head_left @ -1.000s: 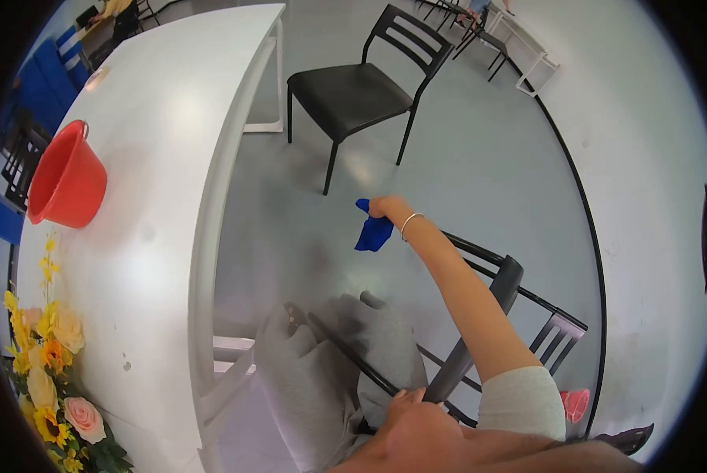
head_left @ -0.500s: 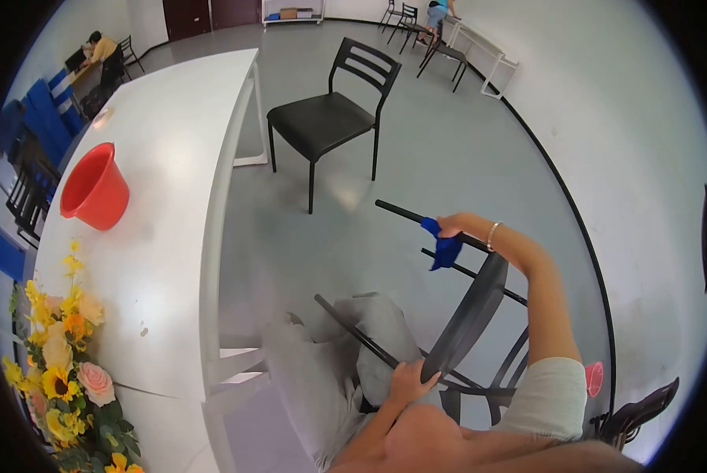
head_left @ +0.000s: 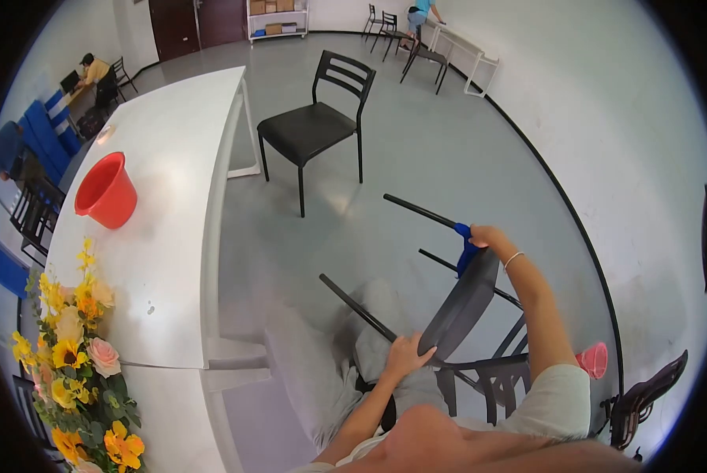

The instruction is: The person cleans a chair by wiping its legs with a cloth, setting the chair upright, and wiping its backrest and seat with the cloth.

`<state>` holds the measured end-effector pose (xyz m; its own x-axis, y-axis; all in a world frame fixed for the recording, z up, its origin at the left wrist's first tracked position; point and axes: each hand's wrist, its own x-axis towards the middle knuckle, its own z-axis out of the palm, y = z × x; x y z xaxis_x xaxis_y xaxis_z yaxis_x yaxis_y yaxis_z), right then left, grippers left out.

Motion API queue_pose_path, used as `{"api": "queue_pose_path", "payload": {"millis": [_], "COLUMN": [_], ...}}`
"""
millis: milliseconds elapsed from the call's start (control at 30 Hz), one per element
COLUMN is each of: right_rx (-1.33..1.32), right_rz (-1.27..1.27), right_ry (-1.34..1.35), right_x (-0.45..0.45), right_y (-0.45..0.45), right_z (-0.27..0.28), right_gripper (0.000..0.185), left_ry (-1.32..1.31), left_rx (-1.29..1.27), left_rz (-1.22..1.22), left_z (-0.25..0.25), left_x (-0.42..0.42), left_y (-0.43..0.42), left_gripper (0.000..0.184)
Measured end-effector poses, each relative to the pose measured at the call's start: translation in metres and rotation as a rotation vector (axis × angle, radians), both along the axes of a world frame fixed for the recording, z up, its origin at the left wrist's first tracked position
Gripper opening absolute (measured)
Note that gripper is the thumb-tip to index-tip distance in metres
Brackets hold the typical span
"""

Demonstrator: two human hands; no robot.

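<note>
A black chair [head_left: 465, 303] is tipped over in front of me, its legs pointing forward and to the left. My left hand [head_left: 407, 356] is closed around the base of one leg, beside the seat edge. Farther out, my right hand [head_left: 487, 236] has its fingers wrapped round a blue cloth [head_left: 466, 251] on another leg, close to the seat. The cloth folds over that leg and partly hangs beneath it. My seated legs, in grey trousers, are beside the tipped chair.
On the white table [head_left: 172, 189] at left are a red bucket [head_left: 109, 191] and a flower arrangement [head_left: 77, 355]. Another black chair [head_left: 310, 130] stands upright ahead. A pink basket [head_left: 593, 361] is near the right wall. Other people are at far tables.
My right hand has slid the blue cloth along the chair leg toward the seat. My left hand keeps its hold on the other leg. The view has shifted slightly.
</note>
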<state>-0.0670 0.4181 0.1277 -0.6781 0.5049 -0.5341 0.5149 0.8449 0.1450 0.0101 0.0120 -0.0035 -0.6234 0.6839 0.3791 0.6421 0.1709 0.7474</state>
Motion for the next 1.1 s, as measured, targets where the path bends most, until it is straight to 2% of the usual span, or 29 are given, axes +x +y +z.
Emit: {"api": "queue_pose_path", "payload": {"millis": [67, 100, 300, 467, 500, 600, 733, 800, 933, 1000, 1033, 1100], "right_rx": [0.174, 0.19, 0.192, 0.175, 0.18, 0.24, 0.262, 0.203, 0.238, 0.279, 0.28, 0.256], "right_rz": [-0.038, -0.013, -0.033, -0.002, 0.009, 0.116, 0.298, 0.263, 0.227, 0.232, 0.246, 0.257], "right_ry": [-0.053, -0.078, -0.162, -0.113, -0.098, -0.116, -0.109, 0.035, -0.099, -0.035, -0.033, -0.023], "right_x": [-0.004, -0.009, -0.053, -0.12, -0.137, -0.192, -0.256, -0.284, -0.321, -0.339, -0.348, -0.361], "right_y": [-0.023, -0.005, -0.053, -0.107, -0.108, -0.069, -0.045, -0.04, -0.074, -0.079, -0.082, -0.085], "right_z": [0.008, -0.012, 0.012, 0.027, 0.017, -0.072, -0.155, -0.183, -0.173, -0.177, -0.181, -0.185], "right_gripper": [0.044, 0.042, 0.038, 0.035, 0.035, 0.043, 0.04, 0.038, 0.037, 0.031, 0.032, 0.032], "left_ry": [-0.012, -0.036, -0.043, -0.091, -0.105, -0.147, -0.133, -0.114, -0.205, -0.253, -0.166, -0.199], "left_rx": [-0.002, -0.011, 0.032, -0.014, -0.027, 0.051, 0.035, 0.082, 0.062, 0.098, 0.162, 0.159], "left_rz": [-0.017, -0.035, 0.019, 0.027, 0.024, 0.025, 0.06, 0.072, 0.042, 0.029, 0.05, 0.055], "left_z": [-0.002, -0.003, -0.011, -0.005, -0.003, 0.0, -0.004, 0.003, 0.0, -0.002, -0.006, -0.007], "left_x": [-0.001, -0.001, -0.005, -0.011, -0.013, -0.02, -0.03, -0.037, -0.045, -0.05, -0.055, -0.058], "left_y": [-0.001, -0.001, -0.003, -0.01, -0.01, -0.01, -0.01, -0.01, -0.015, -0.014, -0.013, -0.015], "left_gripper": [0.052, 0.053, 0.051, 0.05, 0.05, 0.048, 0.044, 0.043, 0.043, 0.046, 0.048, 0.048]}}
